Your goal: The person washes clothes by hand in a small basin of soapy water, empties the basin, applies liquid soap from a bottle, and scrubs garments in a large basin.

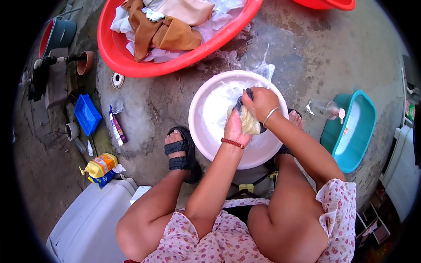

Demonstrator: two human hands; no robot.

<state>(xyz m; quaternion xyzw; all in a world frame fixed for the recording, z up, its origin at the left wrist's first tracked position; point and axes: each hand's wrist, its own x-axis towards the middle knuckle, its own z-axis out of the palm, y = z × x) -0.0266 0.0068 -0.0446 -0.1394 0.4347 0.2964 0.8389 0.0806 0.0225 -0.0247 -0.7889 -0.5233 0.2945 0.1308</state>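
Observation:
A pale pink basin [203,149] with white suds sits on the ground between my feet. Over its right half, both my hands grip a bunched wet cloth [249,121], yellowish with dark grey parts. My left hand [236,130], with a red bead bracelet at the wrist, is closed around the cloth's lower left side. My right hand [260,103], with a silver bangle, is closed on its upper dark part. The two hands are close together, and some of the cloth is hidden behind the fingers.
A large red tub [175,65] of brown, beige and white clothes stands beyond the basin. On the right are a teal basin [349,160] and a clear bottle [322,108]. To the left lie a blue tray [87,115], a purple packet [117,128] and a yellow bottle [101,165].

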